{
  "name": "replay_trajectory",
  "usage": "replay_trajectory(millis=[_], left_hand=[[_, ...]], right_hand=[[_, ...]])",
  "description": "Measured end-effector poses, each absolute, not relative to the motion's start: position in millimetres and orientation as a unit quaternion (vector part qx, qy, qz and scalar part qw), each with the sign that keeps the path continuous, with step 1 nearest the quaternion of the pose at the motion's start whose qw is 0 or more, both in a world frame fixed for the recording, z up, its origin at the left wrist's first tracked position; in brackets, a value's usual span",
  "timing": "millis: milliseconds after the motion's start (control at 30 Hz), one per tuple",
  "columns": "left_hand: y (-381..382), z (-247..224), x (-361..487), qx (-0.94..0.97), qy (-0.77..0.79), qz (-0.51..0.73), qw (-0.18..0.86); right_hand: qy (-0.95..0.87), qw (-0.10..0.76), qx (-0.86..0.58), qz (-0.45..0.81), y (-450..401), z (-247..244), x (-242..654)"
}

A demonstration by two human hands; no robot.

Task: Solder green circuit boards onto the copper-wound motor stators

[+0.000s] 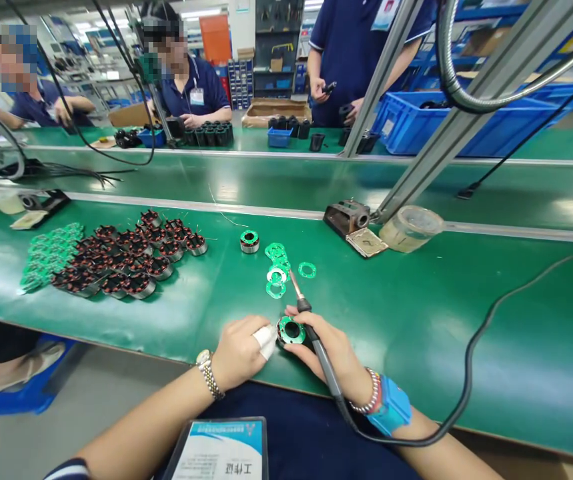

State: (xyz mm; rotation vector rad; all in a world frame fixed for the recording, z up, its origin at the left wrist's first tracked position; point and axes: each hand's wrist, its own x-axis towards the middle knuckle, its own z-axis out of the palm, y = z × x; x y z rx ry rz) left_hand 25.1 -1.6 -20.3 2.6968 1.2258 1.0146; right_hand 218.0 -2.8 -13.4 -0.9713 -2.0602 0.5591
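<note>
My right hand (339,350) holds a motor stator (291,331) topped with a green ring-shaped circuit board, thumb and fingers around its rim. A soldering iron (323,363) is tucked in the same hand, its copper tip pointing away from me. My left hand (243,350) is closed, with white coverings on its fingers, and meets the stator's left edge; anything pinched there is hidden. Just beyond lie several loose green ring boards (277,257) and one separate ring board (307,270). Another stator with a board (249,242) stands farther back.
Many copper-wound stators (126,257) cluster at left beside stacked green boards (51,257). At back right are a metal iron stand (349,217), a sponge pad (366,243) and a plastic tub (411,229). The iron's cable (471,360) loops right. Co-workers occupy the far bench.
</note>
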Motion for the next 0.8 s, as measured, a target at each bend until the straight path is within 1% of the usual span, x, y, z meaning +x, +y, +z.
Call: replay_trajectory(millis=[133,267,333,400,467,533,600,667,800], left_hand=[[-14.7,-24.1,35.7,0.84,0.437,0.319,0.026],[-29.5,-28.3,38.9,0.836,0.442,0.32,0.052],[-30.8,-28.5,39.0,0.826,0.446,0.329,0.102],[-28.5,-27.8,38.1,0.797,0.461,0.342,0.185],[-25.3,-26.5,36.0,0.754,0.483,0.363,0.258],[-22.9,-24.9,32.9,0.725,0.494,0.378,0.295],[-21.3,-22.6,29.3,0.735,0.482,0.37,0.299],[-18.9,-20.1,25.4,0.771,0.457,0.35,0.272],[-8.8,-16.6,15.8,0.846,0.389,0.331,0.153]], right_hand=[[-0.804,0.39,-0.392,0.22,-5.5,-14.5,215.3],[-0.799,0.394,-0.385,0.241,-2.0,-14.6,214.4],[-0.803,0.388,-0.365,0.266,2.4,-13.1,214.9],[-0.805,0.382,-0.356,0.281,6.0,-10.7,216.2],[-0.802,0.382,-0.37,0.273,6.6,-8.0,218.1],[-0.799,0.383,-0.386,0.256,4.1,-5.8,220.2],[-0.802,0.378,-0.388,0.252,0.4,-4.4,222.1],[-0.807,0.37,-0.381,0.256,-2.2,-3.7,223.8],[-0.813,0.364,-0.368,0.266,-1.3,-3.5,226.8]])
